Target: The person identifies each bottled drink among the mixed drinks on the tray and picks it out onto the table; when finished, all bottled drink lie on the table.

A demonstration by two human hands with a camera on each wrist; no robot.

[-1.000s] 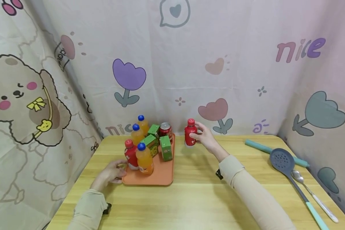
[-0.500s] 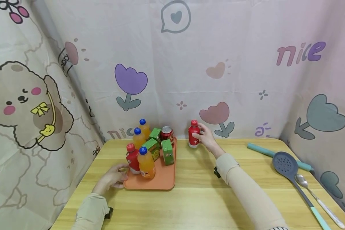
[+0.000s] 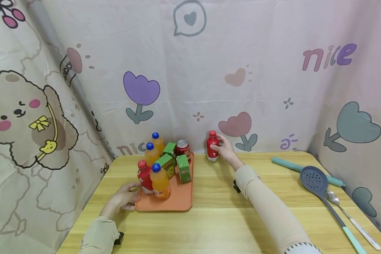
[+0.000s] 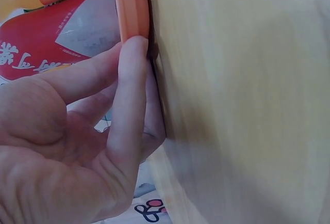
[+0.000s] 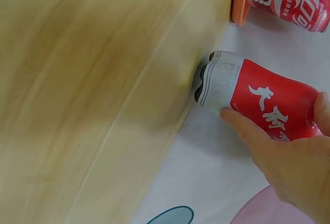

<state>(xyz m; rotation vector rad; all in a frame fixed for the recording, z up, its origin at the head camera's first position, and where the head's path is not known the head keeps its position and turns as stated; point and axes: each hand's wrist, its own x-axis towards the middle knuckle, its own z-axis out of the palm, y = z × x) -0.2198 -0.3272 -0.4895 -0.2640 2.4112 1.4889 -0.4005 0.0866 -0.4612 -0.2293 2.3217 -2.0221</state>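
My right hand grips a red plastic drink bottle near the table's back edge, right of the tray. In the right wrist view the bottle stands upright, its pale base right at the tabletop and one finger low along its side. At the near left corner of the orange tray, my left hand pinches the rim, a fingertip on its outer edge in the left wrist view. The tray bears another red bottle, several orange-drink bottles, several green drink cartons and a red can.
On the right of the wooden table lie a slotted skimmer, a long metal spoon and a teal-handled utensil partly under the skimmer. A printed curtain hangs right behind the table's back edge.
My right hand has shifted slightly toward the back edge with the red bottle. The left hand stays at the tray's corner, and the head view has tilted a little.
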